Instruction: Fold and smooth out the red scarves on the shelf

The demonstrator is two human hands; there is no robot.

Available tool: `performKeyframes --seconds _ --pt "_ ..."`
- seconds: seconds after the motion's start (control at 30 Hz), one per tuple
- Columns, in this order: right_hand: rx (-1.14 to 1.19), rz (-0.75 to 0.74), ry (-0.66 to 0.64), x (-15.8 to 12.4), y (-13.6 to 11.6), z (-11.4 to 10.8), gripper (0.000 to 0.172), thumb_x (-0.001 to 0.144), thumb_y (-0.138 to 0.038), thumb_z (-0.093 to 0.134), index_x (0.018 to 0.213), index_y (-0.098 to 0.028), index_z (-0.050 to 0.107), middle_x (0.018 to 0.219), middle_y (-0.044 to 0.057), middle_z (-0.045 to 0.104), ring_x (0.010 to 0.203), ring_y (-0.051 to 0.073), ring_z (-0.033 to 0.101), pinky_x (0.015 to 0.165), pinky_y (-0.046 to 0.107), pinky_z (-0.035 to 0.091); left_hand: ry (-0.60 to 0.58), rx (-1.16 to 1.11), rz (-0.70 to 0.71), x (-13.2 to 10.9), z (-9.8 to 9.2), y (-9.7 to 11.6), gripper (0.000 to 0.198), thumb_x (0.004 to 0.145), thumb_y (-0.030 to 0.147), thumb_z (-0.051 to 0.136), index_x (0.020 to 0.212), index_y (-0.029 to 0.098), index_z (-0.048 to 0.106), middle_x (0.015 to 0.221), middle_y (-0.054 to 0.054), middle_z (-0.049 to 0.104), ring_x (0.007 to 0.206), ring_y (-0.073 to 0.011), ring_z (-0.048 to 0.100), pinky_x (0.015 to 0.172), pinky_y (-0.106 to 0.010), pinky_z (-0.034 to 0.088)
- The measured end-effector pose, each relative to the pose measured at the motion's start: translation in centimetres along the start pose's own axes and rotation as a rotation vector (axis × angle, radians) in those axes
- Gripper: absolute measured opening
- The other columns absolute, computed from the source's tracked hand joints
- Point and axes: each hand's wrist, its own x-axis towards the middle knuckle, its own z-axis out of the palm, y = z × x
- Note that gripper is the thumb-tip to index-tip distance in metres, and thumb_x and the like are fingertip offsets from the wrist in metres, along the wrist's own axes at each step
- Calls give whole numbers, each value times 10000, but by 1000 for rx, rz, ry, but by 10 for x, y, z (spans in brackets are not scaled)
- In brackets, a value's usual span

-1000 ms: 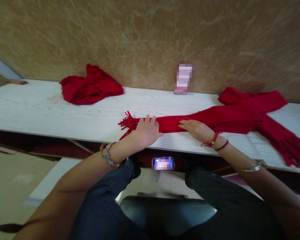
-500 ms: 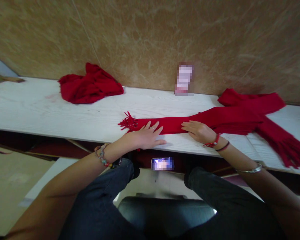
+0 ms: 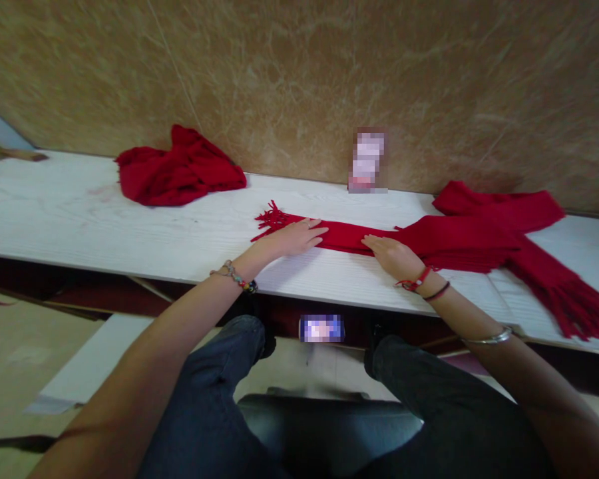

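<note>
A red fringed scarf (image 3: 344, 235) lies in a flat, narrow strip across the white wood-grain tabletop (image 3: 130, 236). My left hand (image 3: 297, 237) rests on the strip near its left fringe, fingers stretched out and the palm down. Farther right, my right hand (image 3: 392, 256) lies with extended fingers on the strip's near edge. Neither hand is closed around the cloth. Beyond my right hand the red fabric widens into layers and crosses another red length (image 3: 519, 206), with a fringed end (image 3: 579, 303) hanging toward the near edge.
A crumpled red cloth (image 3: 180, 169) sits at the back left against the brown marbled wall (image 3: 279, 80). A blurred-out upright item (image 3: 368, 159) stands at the wall. Below the table edge is a phone-like lit screen (image 3: 322, 328), above a dark stool seat (image 3: 324, 432) between my knees.
My left hand has moved away from me, shifting the scarf's fringed left end farther back and slightly right. The right hand stays at about the same place on the strip.
</note>
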Motion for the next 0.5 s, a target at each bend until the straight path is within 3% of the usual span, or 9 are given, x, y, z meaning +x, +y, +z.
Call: performKeyframes --seconds 0.1,0.3,0.5 --pt "2 1 2 1 1 3 437 837 -15 376 1220 -93 571 1230 145 606 1152 210 563 977 392 480 10 90 99 -4 -6 -8 516 904 121 267 1415 120 339 1472 -88 349 1374 -146 267 1115 -273 198" --pt "22 9 -42 2 2 4 438 833 -15 370 1227 -53 557 1267 169 573 1202 224 520 1013 405 449 -80 60 56 -16 -7 -16 653 810 33 365 1447 138 265 1514 -87 240 1375 -167 269 1078 -262 276" --pt "44 19 -21 2 3 4 399 859 -56 370 1198 -57 581 1257 164 584 1237 210 486 1032 375 435 81 85 8 -16 0 -21 619 855 25 335 1412 297 347 1459 -9 383 1233 -168 484 990 -295 394"
